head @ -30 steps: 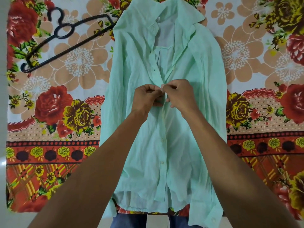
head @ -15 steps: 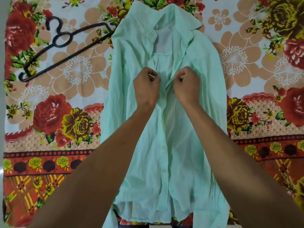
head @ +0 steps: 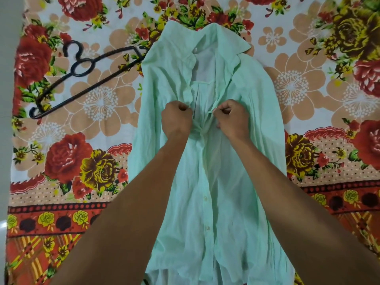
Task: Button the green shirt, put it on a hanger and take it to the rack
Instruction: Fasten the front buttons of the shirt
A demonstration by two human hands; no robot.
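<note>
The pale green shirt (head: 222,182) lies flat on its back on a flowered sheet, collar away from me. Its lower front is buttoned; the chest and collar part lies open in a V. My left hand (head: 176,118) is a fist pinching the left front edge at chest height. My right hand (head: 232,118) pinches the right front edge level with it, a small gap between the two hands. A black hanger (head: 82,77) lies on the sheet to the left of the shirt's shoulder, its far end tucked under the cloth.
The flowered sheet (head: 82,161) covers the whole work surface. A pale floor strip (head: 6,79) runs along its left edge. No rack is in view.
Both hands moved up the shirt front from the fastened mid-chest button to the open edges above it, and now hold them slightly apart.
</note>
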